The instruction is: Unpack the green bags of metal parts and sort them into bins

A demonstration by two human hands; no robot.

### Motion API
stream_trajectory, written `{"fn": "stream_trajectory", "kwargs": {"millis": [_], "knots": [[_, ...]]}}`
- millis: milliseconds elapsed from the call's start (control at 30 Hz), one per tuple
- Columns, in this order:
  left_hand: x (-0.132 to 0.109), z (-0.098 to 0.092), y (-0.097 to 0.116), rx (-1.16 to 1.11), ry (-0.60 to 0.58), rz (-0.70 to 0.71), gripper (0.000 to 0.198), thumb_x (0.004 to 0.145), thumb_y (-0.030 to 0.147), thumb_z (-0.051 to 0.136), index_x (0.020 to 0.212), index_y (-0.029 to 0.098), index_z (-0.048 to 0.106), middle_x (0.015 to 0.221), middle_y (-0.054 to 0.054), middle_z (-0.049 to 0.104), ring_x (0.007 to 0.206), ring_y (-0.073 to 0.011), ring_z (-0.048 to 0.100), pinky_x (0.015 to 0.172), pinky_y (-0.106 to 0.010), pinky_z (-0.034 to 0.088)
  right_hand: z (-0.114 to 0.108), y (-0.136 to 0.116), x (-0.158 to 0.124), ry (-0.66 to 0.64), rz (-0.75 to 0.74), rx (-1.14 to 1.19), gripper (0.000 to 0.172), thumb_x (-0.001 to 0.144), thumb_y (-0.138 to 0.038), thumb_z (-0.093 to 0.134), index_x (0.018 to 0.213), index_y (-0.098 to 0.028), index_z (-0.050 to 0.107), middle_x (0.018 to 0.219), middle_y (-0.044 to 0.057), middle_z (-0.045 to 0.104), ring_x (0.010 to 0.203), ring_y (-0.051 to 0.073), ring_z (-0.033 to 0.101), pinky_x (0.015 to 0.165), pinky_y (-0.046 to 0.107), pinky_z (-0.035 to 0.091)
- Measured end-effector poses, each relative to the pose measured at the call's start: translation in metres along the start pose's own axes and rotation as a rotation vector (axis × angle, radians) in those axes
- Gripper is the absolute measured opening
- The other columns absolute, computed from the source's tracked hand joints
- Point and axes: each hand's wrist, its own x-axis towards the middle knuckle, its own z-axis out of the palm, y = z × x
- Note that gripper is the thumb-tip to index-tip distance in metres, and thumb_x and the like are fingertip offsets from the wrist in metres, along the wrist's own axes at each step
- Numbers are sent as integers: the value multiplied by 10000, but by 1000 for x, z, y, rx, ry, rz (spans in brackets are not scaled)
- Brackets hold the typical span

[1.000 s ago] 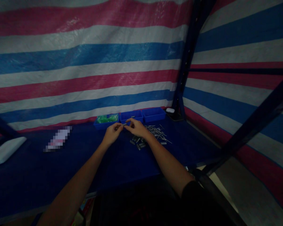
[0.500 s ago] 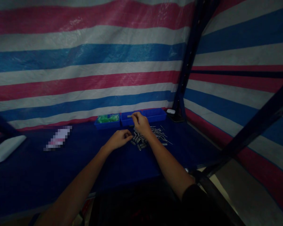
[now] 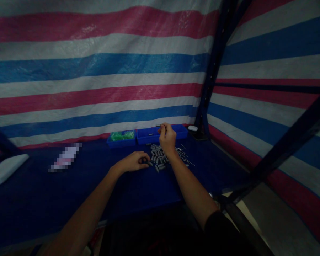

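My right hand (image 3: 167, 138) is raised in front of the long blue tray, thumb and fingers pinched on a small metal cylinder (image 3: 158, 125) that sticks out to the left. Down on the table, my left hand (image 3: 134, 161) curls at the left edge of a pile of short metal cylinders (image 3: 157, 153). Its fingertips close around one grey metal cylinder (image 3: 150, 163) there. Thin metal pins (image 3: 182, 153) lie to the right of the pile, partly behind my right wrist. One cylinder (image 3: 150, 134) is inside the long blue tray (image 3: 142, 140).
A smaller blue tray (image 3: 122, 144) holds green items in clear plastic (image 3: 122, 135). At the back right, a white case (image 3: 192, 128) rests near a dark flat object (image 3: 198, 136). A white object (image 3: 8, 170) and a blurred-out item (image 3: 65, 157) lie left. Blue posts (image 3: 210, 76) frame striped sheeting.
My right hand has moved right and slightly up, still with a metal cylinder in its fingers. My left hand has shifted slightly down, its fingertips now around a cylinder at the pile's edge.
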Motion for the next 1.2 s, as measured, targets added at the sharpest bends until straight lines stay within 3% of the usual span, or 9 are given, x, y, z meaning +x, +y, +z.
{"fn": "stream_trajectory", "kwargs": {"millis": [167, 333, 467, 600, 800, 967, 1200], "knots": [[2, 6, -2, 6, 15, 12, 190, 751, 331, 528, 836, 172, 589, 779, -15, 557, 664, -118, 507, 598, -219, 391, 8, 22, 4, -64, 48, -121, 226, 879, -258, 321, 910, -144, 514, 711, 49, 614, 663, 152, 579, 678, 257, 424], [2, 5, 0, -58, 101, -74, 252, 811, 369, 436, 863, 160, 568, 687, -10, 571, 588, -121, 514, 548, -226, 382, 24, 40, 1, -270, 24, -289, 262, 847, -197, 383, 1059, -103, 504, 890, 116, 619, 840, 192, 570, 782, 296, 415], [3, 0, -1, -50, 285, -93, 261, 820, 369, 413, 865, 154, 554, 722, -22, 587, 609, -128, 527, 574, -240, 393, 25, 26, -10, -364, -60, -341, 267, 843, -187, 399, 1066, -104, 519, 992, 135, 586, 962, 202, 523, 858, 297, 375], [4, -4, -9, -60, 492, -134, 272, 822, 381, 397, 869, 154, 539, 766, -33, 597, 689, -145, 547, 651, -265, 420, 20, 3, -23, -575, 37, -314, 255, 903, -229, 294, 972, -146, 525, 885, 92, 617, 865, 174, 573, 771, 262, 382], [5, -1, -15, -74, 549, -144, 259, 828, 369, 392, 876, 153, 525, 810, -47, 602, 723, -151, 557, 694, -281, 435, 19, -5, -31, -916, 31, -406, 314, 922, -315, 249, 951, -170, 526, 906, 112, 638, 864, 189, 597, 720, 261, 367], [6, 1, -16, -61, 587, -180, 265, 840, 370, 367, 884, 151, 510, 817, -53, 598, 734, -155, 558, 696, -282, 430, 17, -5, -32, -955, 2, -478, 367, 922, -353, 222, 971, -177, 540, 920, 112, 645, 869, 193, 602, 722, 268, 374], [7, 7, -16, -25, 552, -197, 269, 862, 360, 295, 828, 162, 474, 755, -40, 564, 709, -155, 544, 677, -281, 417, 14, -10, -34, -935, -58, -537, 428, 918, -371, 187, 941, -188, 573, 895, 112, 659, 809, 210, 617, 676, 289, 388]]}}
